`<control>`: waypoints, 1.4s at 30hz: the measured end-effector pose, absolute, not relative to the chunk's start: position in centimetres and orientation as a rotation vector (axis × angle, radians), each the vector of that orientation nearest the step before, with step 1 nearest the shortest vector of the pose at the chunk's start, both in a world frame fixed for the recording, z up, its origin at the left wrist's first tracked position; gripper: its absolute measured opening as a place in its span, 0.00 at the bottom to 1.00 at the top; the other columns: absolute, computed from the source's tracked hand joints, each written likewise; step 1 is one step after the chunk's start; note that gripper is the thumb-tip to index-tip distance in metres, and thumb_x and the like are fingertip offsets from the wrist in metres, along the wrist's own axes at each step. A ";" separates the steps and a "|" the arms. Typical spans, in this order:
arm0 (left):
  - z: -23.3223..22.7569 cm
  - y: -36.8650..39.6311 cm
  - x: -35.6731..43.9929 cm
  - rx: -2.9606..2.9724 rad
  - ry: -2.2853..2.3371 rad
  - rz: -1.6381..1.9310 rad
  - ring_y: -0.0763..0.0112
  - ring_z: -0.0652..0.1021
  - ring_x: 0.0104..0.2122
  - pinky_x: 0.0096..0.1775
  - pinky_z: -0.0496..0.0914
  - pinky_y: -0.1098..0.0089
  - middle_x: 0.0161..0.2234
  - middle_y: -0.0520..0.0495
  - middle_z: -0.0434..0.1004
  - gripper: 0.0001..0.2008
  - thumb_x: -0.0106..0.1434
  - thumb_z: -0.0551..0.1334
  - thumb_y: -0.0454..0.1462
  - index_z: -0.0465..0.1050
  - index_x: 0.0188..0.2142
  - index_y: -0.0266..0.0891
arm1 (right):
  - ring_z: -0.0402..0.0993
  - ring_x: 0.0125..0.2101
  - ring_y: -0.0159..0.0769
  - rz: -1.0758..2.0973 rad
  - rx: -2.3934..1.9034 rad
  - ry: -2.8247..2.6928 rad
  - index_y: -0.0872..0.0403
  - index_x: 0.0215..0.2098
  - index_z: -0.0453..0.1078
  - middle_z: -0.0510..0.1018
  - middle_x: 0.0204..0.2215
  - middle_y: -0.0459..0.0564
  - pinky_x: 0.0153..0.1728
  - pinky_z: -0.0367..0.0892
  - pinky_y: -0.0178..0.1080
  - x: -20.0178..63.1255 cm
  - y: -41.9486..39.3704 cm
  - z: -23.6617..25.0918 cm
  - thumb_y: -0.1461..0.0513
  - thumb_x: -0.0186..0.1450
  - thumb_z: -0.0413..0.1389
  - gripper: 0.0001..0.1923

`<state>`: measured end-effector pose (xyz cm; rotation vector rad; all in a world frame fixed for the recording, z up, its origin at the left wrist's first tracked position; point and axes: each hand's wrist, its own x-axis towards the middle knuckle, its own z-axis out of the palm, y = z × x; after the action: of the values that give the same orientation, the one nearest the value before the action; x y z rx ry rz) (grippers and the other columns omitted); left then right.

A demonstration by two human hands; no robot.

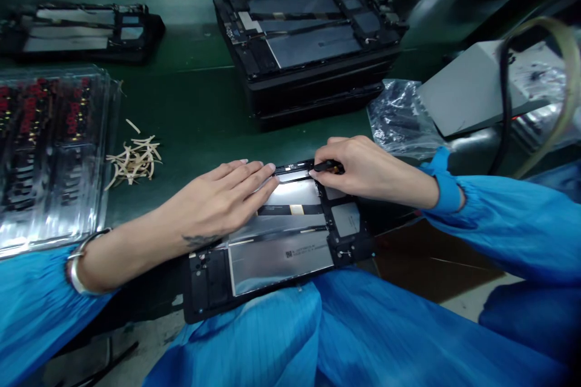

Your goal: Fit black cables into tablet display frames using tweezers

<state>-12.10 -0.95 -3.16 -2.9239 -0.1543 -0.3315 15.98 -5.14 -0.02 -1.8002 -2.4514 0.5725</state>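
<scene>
An opened tablet (281, 254) lies tilted at the bench's front edge, its near side by my blue-clad lap. Silver battery cells and dark ribbon cables show inside its black frame. My left hand (231, 196) rests flat over the tablet's left and far part, fingers stretched out and fingertips near the far edge. At the far right corner, my right hand (356, 163) pinches a small dark piece with yellowish spots (330, 166) between thumb and fingers. The fingers partly cover this piece, so its exact kind is unclear.
Behind stands a stack of opened tablets (313, 30); another tablet (82, 30) lies far left. Left are a clear plastic tray (97, 181) of small circuit boards and a pile of pale strips (136, 160). Right are a plastic bag (403, 118), a grey box (467, 87) and a looped cable (572, 72).
</scene>
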 end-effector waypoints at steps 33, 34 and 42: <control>1.7 3.0 -8.5 -3.823 -1.217 -0.360 0.72 0.75 0.32 0.34 0.65 0.74 0.35 0.48 0.81 0.15 0.65 0.62 0.42 0.80 0.45 0.35 | 0.77 0.56 0.41 0.374 -0.713 -1.836 0.51 0.71 0.57 0.79 0.55 0.56 0.54 0.77 0.46 9.2 -15.5 -6.3 0.60 0.76 0.47 0.26; 1.9 3.0 -8.5 -3.864 -1.258 -0.419 0.72 0.75 0.32 0.34 0.65 0.74 0.35 0.48 0.81 0.15 0.64 0.63 0.42 0.81 0.44 0.35 | 0.76 0.57 0.42 0.254 -0.678 -1.975 0.54 0.70 0.59 0.79 0.55 0.58 0.55 0.76 0.47 9.9 -15.4 -6.2 0.63 0.76 0.48 0.25; 5.3 1.7 -8.5 -3.890 -1.556 -0.915 0.79 0.67 0.22 0.25 0.56 0.76 0.27 0.53 0.76 0.18 0.57 0.69 0.38 0.80 0.47 0.34 | 0.73 0.60 0.47 -0.616 -0.551 -2.478 0.55 0.58 0.73 0.75 0.59 0.61 0.62 0.70 0.53 17.0 -13.3 -2.7 0.71 0.67 0.59 0.21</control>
<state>-8.51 1.70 5.30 -3.8903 -1.5563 -0.9146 17.00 -13.34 -2.68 -0.5507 -2.4782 -0.6157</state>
